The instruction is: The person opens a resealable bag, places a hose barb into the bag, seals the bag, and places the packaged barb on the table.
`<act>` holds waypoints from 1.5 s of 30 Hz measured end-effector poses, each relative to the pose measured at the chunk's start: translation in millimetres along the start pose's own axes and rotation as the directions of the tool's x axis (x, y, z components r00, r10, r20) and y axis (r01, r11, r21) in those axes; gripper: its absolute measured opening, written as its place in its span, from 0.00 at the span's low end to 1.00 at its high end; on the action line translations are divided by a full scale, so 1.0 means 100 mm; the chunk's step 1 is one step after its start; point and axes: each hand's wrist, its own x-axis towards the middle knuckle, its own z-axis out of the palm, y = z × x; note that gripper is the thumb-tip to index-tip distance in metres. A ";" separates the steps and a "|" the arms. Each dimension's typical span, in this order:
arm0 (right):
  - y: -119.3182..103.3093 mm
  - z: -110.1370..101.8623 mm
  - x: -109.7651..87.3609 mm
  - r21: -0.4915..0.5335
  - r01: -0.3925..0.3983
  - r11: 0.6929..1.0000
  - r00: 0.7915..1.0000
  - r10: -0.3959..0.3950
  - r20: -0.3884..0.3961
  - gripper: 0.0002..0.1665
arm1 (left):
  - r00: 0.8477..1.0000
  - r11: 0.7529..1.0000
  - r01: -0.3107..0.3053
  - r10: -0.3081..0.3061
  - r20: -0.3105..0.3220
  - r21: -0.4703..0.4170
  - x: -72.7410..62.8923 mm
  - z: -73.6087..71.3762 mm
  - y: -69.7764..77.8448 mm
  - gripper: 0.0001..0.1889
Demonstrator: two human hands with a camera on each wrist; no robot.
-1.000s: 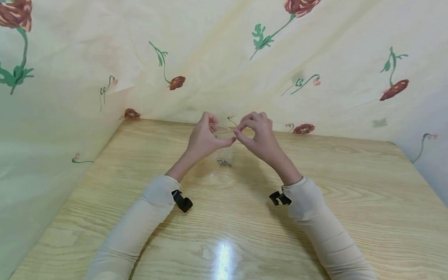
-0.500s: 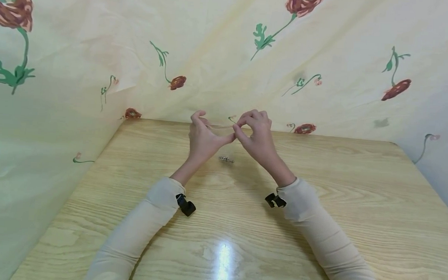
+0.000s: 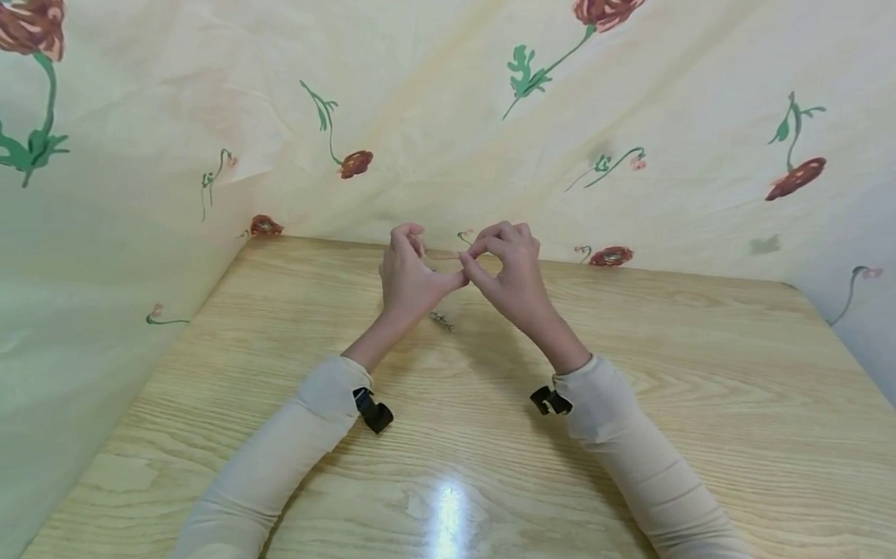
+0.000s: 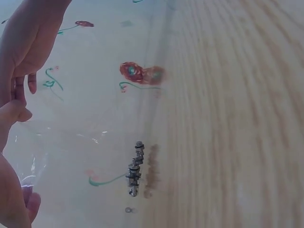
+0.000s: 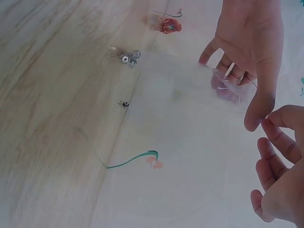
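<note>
A clear plastic bag (image 5: pixel 228 90) hangs between the hands, its mouth a thin line in the head view. My left hand (image 3: pixel 409 279) holds the left side of the bag with curled fingers; its thumb stretches toward the right hand. My right hand (image 3: pixel 514 274) pinches the bag's rim between thumb and forefinger, against the left thumb's tip. Low in the bag, a cluster of small silvery metal pieces (image 4: pixel 134 171) appears above the table, with one small piece (image 5: pixel 125 104) apart from it. Their exact kind is too small to tell. Most of the bag is nearly invisible.
Below the hands lies a wood-grain table (image 3: pixel 441 429) with a bright light reflection near the front. A cream cloth (image 3: pixel 426 103) printed with red flowers hangs behind and along the left. Black wrist mounts (image 3: pixel 373 410) stick out from both beige sleeves (image 3: pixel 650 463).
The bag's mouth has narrowed from a loop to a thin line. The left fingers have straightened somewhat, then curled again. The metal pieces have swung slightly right, then back left.
</note>
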 end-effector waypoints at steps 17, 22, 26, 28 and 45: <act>0.04 -0.06 0.04 0.003 0.016 1.000 1.000 -0.016 0.013 0.04 | 0.942 0.987 0.040 0.014 0.335 -0.155 0.22 -0.32 -0.06 0.42; 0.11 -0.10 0.09 0.015 0.073 0.997 0.997 -0.074 0.038 0.04 | 0.913 0.986 0.054 0.016 0.408 -0.160 0.27 -0.40 -0.10 0.43; 0.16 -0.11 0.18 -0.001 0.100 0.995 0.989 -0.100 0.109 0.03 | 0.897 0.992 0.033 0.025 0.441 -0.124 0.31 -0.46 -0.11 0.43; 0.20 -0.10 0.22 -0.009 0.085 0.996 0.984 -0.082 0.160 0.03 | 0.889 0.993 0.025 0.030 0.457 -0.115 0.32 -0.49 -0.11 0.43; 0.67 0.26 0.46 0.038 -0.045 0.998 0.892 0.024 0.451 0.11 | 0.841 0.982 -0.055 0.142 0.522 -0.179 0.35 -0.53 -0.17 0.39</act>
